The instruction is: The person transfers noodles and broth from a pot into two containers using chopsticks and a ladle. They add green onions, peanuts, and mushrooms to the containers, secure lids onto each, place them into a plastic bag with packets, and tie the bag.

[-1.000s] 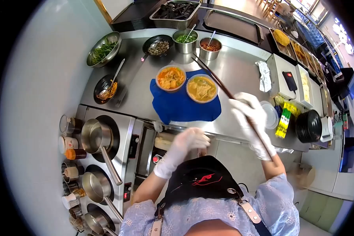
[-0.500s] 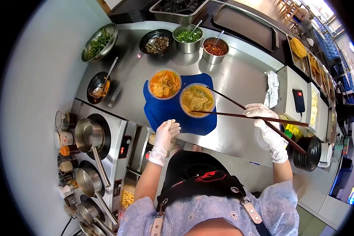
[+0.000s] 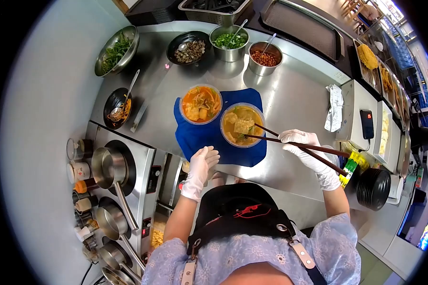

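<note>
Gripped in my gloved right hand point(image 3: 302, 145) is a pair of long dark chopsticks point(image 3: 316, 148). Their tips reach into the right-hand round tub of soup point(image 3: 242, 125), at a pale, textured piece of food. To its left is a second tub point(image 3: 200, 104) with redder broth and similar pieces. Both tubs rest on a blue cloth point(image 3: 195, 135). My gloved left hand point(image 3: 202, 164) hovers by the cloth's lower left edge, palm inward, fingers extended and holding nothing.
Along the back are a black bowl of chopped brown food point(image 3: 190, 51), a pot of green onions point(image 3: 229, 42) and a pot of reddish bits point(image 3: 265, 58). Greens fill a steel bowl point(image 3: 116, 54). Saucepans point(image 3: 108, 167) line the left; black bowls point(image 3: 373, 187) are stacked right.
My right hand has moved left toward the tub, and the chopstick tips have come closer together on the pale piece in the soup. My left hand has barely moved.
</note>
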A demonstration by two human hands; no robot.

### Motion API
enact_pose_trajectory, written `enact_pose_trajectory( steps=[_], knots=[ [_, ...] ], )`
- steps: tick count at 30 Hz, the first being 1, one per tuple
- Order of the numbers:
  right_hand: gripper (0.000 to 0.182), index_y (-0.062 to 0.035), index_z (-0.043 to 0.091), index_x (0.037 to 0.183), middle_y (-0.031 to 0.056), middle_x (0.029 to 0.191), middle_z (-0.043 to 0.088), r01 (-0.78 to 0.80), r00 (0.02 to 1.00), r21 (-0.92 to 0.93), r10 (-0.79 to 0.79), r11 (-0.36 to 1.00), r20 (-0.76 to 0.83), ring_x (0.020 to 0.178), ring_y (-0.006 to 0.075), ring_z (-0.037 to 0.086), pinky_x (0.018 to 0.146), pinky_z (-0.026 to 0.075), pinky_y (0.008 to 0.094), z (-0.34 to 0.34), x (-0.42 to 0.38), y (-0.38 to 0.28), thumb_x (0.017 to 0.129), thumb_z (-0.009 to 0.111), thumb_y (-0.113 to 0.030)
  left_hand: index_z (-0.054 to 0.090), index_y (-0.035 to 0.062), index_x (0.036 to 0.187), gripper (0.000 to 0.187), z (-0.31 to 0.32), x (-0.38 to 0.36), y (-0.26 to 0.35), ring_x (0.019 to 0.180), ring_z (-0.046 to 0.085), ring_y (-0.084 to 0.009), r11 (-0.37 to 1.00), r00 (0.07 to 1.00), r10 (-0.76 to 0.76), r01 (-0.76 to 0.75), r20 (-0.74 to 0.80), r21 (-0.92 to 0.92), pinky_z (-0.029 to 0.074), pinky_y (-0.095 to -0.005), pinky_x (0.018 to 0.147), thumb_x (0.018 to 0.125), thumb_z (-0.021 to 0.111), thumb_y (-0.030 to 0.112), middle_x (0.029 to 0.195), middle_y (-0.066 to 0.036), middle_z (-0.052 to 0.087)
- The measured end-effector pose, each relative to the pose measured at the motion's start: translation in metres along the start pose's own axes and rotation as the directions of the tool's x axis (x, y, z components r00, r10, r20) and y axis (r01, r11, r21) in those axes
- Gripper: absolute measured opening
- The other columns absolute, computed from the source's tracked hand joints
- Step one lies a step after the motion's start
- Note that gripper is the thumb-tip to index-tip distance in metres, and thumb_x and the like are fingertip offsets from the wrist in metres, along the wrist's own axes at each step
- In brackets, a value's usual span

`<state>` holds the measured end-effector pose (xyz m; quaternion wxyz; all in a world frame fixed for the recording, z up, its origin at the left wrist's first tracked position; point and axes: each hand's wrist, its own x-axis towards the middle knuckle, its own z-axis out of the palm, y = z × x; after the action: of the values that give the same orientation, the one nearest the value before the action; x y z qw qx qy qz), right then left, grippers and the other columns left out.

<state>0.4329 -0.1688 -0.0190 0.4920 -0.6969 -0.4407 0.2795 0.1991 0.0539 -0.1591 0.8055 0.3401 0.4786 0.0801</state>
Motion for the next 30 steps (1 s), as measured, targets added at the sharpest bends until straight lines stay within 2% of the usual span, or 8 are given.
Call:
enact_pose_trajectory(
  steps=[5, 7, 9, 10, 13, 18, 25, 30],
  knots=[
    [0.009, 0.0010, 0.068, 0.087, 0.0128, 0.089, 0.066, -0.083, 0.987, -0.021, 0.080, 0.996, -0.138, 0.087, 0.0217, 0.063, 0.077, 0.049, 0.0283, 0.006, -0.007, -0.008, 0.081, 0.068, -0.005, 0.054, -0.0017, 0.114, 0.037, -0.021, 0.002, -0.005, 0.092, 0.063, -0.0257, 0.999, 0.999, -0.034, 0.034, -0.003, -0.009, 0.051, -0.0374, 0.083, 0.098, 0.045, 0.030, 0.104, -0.016, 0.063],
    [0.007, 0.0032, 0.067, 0.086, 0.0124, 0.090, 0.065, 0.003, 0.974, -0.006, -0.004, 1.000, -0.226, 0.083, 0.0202, 0.063, 0.076, 0.051, 0.0292, 0.002, -0.009, 0.004, 0.081, 0.067, -0.002, 0.053, -0.0021, 0.114, 0.037, -0.026, 0.002, -0.005, 0.094, 0.062, -0.0262, 0.999, 1.000, -0.031, 0.031, 0.005, -0.016, 0.051, -0.0381, 0.084, 0.097, 0.046, 0.030, 0.105, -0.017, 0.062],
    [0.006, 0.0036, 0.065, 0.086, 0.0123, 0.091, 0.065, -0.056, 0.930, 0.314, 0.164, 0.948, -0.330, 0.083, 0.0191, 0.063, 0.077, 0.053, 0.0286, 0.003, -0.014, 0.014, 0.084, 0.064, -0.002, 0.053, -0.0023, 0.115, 0.037, -0.033, 0.001, -0.003, 0.095, 0.062, -0.0263, 0.999, 0.999, -0.036, 0.036, 0.013, -0.022, 0.051, -0.0384, 0.085, 0.097, 0.046, 0.030, 0.106, -0.017, 0.062],
    [0.008, 0.0041, 0.064, 0.086, 0.0123, 0.091, 0.064, -0.119, 0.889, 0.385, 0.271, 0.915, -0.370, 0.083, 0.0203, 0.064, 0.077, 0.056, 0.0296, 0.002, -0.017, 0.021, 0.087, 0.061, -0.003, 0.053, -0.0025, 0.115, 0.037, -0.034, 0.000, -0.002, 0.095, 0.062, -0.0265, 0.999, 0.999, -0.040, 0.040, 0.018, -0.028, 0.051, -0.0387, 0.085, 0.097, 0.047, 0.030, 0.106, -0.017, 0.062],
    [0.013, 0.0041, 0.062, 0.092, 0.0131, 0.090, 0.064, -0.102, 0.786, 0.561, 0.413, 0.821, -0.461, 0.086, 0.0245, 0.065, 0.075, 0.058, 0.0347, 0.000, -0.023, 0.038, 0.090, 0.059, -0.009, 0.053, -0.0025, 0.115, 0.037, -0.039, -0.002, 0.000, 0.095, 0.062, -0.0267, 0.999, 0.999, -0.039, 0.040, 0.022, -0.030, 0.050, -0.0392, 0.085, 0.097, 0.047, 0.029, 0.106, -0.017, 0.062],
    [0.014, 0.0012, 0.060, 0.092, 0.0136, 0.092, 0.063, 0.006, 0.717, 0.684, 0.473, 0.730, -0.512, 0.084, 0.0276, 0.066, 0.075, 0.058, 0.0397, 0.002, -0.039, 0.057, 0.091, 0.059, -0.012, 0.055, -0.0015, 0.110, 0.033, -0.055, -0.005, 0.001, 0.087, 0.065, -0.0259, 0.998, 0.999, -0.034, 0.035, 0.018, -0.055, 0.053, -0.0363, 0.078, 0.097, 0.047, 0.028, 0.098, -0.015, 0.064],
    [0.014, 0.0031, 0.062, 0.093, 0.0138, 0.089, 0.065, -0.118, 0.707, 0.449, 0.393, 0.886, -0.588, 0.079, 0.0252, 0.067, 0.069, 0.058, 0.0324, 0.008, -0.022, -0.010, 0.090, 0.060, -0.011, 0.054, -0.0023, 0.111, 0.033, -0.073, -0.009, 0.001, 0.089, 0.064, -0.0256, 0.997, 0.997, -0.061, 0.063, 0.036, -0.037, 0.052, -0.0358, 0.079, 0.098, 0.044, 0.026, 0.100, -0.016, 0.063],
    [0.018, 0.0018, 0.063, 0.092, 0.0100, 0.085, 0.066, -0.179, 0.781, 0.239, 0.286, 0.954, -0.555, 0.075, 0.0190, 0.066, 0.066, 0.055, 0.0275, 0.001, -0.012, -0.074, 0.089, 0.064, -0.016, 0.053, -0.0024, 0.113, 0.037, -0.082, -0.011, 0.004, 0.096, 0.062, -0.0265, 0.998, 0.994, -0.067, 0.068, 0.086, -0.010, 0.050, -0.0376, 0.086, 0.097, 0.046, 0.030, 0.105, -0.018, 0.062]
  ],
)
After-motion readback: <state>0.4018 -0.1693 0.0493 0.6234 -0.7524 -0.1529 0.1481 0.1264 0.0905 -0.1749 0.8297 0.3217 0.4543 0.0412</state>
